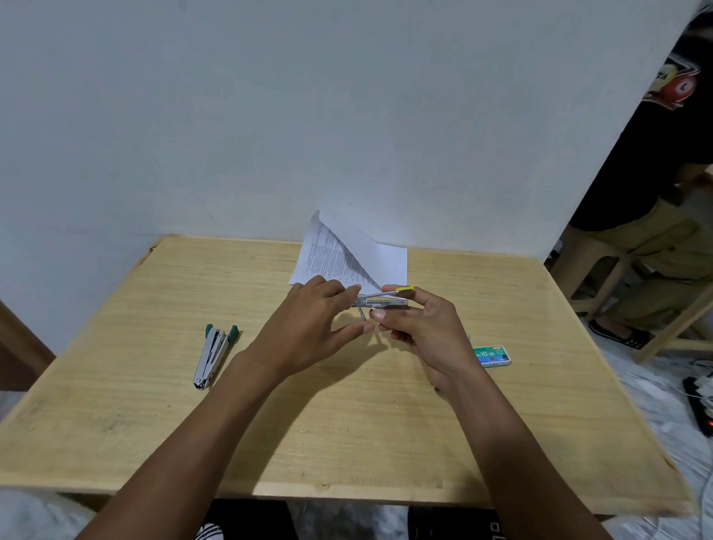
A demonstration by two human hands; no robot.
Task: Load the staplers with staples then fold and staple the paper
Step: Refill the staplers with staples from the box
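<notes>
A small metal stapler with a yellow tip point(384, 299) is held open above the middle of the wooden table point(339, 413). My right hand point(421, 335) grips its right end, fingers curled round it. My left hand point(314, 325) pinches its left end with thumb and fingers. A second stapler with green tips point(214, 355) lies open on the table to the left. A green and white staple box point(491, 355) lies to the right, partly behind my right hand. A printed sheet of paper point(347, 255), partly folded, leans against the wall at the back.
A white wall rises right behind the table. A person in dark shirt and khaki trousers point(656, 194) sits on a stool at the far right. A power strip point(706, 412) and cables lie on the floor to the right.
</notes>
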